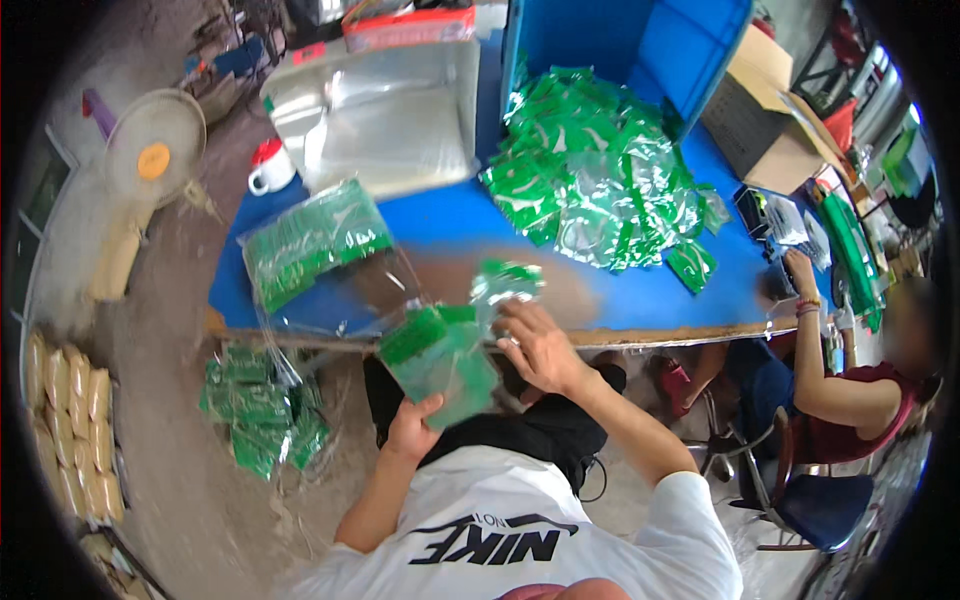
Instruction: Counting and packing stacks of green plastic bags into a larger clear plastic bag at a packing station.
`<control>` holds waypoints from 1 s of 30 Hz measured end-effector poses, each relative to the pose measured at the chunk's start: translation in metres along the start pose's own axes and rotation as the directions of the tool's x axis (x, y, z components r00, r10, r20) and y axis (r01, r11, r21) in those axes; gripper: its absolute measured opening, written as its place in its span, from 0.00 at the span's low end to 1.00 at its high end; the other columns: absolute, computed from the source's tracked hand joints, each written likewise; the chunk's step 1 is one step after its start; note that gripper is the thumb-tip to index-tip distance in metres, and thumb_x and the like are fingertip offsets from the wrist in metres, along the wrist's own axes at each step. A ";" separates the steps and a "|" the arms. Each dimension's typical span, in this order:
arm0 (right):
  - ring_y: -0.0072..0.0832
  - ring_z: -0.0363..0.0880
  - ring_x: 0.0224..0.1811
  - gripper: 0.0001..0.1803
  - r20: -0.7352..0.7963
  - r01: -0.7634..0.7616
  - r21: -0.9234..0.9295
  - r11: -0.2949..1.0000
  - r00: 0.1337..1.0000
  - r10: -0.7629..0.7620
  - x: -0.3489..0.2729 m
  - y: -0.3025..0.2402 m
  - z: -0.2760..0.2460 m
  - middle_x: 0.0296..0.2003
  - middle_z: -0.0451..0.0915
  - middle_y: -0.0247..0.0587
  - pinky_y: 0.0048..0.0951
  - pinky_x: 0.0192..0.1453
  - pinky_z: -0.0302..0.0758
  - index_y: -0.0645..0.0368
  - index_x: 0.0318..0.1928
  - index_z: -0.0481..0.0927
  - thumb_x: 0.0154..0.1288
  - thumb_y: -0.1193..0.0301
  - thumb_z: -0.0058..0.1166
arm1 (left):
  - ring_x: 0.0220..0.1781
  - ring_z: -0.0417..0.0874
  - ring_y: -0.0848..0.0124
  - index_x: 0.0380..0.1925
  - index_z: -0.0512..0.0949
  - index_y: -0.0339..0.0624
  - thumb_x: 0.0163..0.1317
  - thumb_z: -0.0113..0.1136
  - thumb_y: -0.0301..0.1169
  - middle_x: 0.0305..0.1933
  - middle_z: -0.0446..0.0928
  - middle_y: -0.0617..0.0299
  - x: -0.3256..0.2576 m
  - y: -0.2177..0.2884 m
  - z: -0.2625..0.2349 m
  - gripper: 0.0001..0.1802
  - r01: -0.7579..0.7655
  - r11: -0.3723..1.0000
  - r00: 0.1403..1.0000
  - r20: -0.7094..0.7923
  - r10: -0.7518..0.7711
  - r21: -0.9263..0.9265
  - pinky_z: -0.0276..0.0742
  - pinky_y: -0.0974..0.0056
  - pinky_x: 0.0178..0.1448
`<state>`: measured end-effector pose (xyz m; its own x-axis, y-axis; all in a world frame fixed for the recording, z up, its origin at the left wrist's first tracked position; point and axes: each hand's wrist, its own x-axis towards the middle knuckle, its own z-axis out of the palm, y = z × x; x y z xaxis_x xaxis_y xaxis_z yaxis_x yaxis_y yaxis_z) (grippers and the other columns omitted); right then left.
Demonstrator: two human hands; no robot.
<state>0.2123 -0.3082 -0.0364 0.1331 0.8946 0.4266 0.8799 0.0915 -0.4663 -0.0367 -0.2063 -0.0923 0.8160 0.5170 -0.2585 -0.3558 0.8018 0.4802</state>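
My left hand (408,430) grips the lower edge of a stack of flat green-and-clear plastic packets (438,365), thumb on top, above my lap at the table's front edge. My right hand (545,350) is just right of that stack, its fingers curled at the near end of a single shiny green-and-clear packet (505,280). A clear plastic bag (318,240) filled with neatly layered green packets lies on the table at the left, its loose mouth toward me. Farther off, a large heap of loose packets (595,170) spills from a blue bin (690,60) tipped on its side.
On the blue table (430,215) stand a metal tray (385,120) and a white mug with a red lid (270,168). Filled bags (262,410) lie on the floor at left, near a fan (155,150). A cardboard box (770,120) and a seated co-worker (850,410) are at right.
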 end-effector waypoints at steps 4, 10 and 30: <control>0.55 0.79 0.53 0.17 0.014 -0.340 0.207 0.918 0.939 0.344 0.029 -0.019 -0.023 0.43 0.82 0.60 0.45 0.63 0.74 0.68 0.46 0.80 0.74 0.63 0.50 | 0.67 0.74 0.60 0.65 0.69 0.34 0.62 0.63 0.23 0.65 0.74 0.57 0.014 -0.009 -0.002 0.30 -0.008 0.995 0.996 -0.087 0.016 0.095 0.68 0.53 0.74; 0.63 0.62 0.72 0.41 -0.163 -0.438 -0.520 0.734 0.894 0.418 0.018 0.059 -0.008 0.66 0.66 0.73 0.61 0.76 0.54 0.70 0.66 0.69 0.73 0.43 0.47 | 0.68 0.75 0.59 0.65 0.69 0.34 0.60 0.65 0.22 0.65 0.74 0.56 0.009 -0.006 -0.011 0.31 0.101 0.995 0.993 -0.070 -0.099 0.022 0.68 0.53 0.74; 0.59 0.58 0.75 0.44 0.160 0.049 -0.355 0.933 0.987 0.009 0.045 0.028 0.018 0.68 0.63 0.70 0.53 0.77 0.58 0.70 0.65 0.67 0.67 0.40 0.55 | 0.69 0.74 0.56 0.66 0.69 0.37 0.55 0.65 0.21 0.66 0.74 0.55 -0.012 -0.007 -0.032 0.35 0.041 0.999 0.992 -0.121 -0.041 -0.004 0.68 0.48 0.74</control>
<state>0.2344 -0.2577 -0.0446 0.0659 0.9539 0.2929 0.9900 -0.0257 -0.1389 -0.0585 -0.2085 -0.1199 0.7692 0.5156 -0.3774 -0.3236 0.8236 0.4658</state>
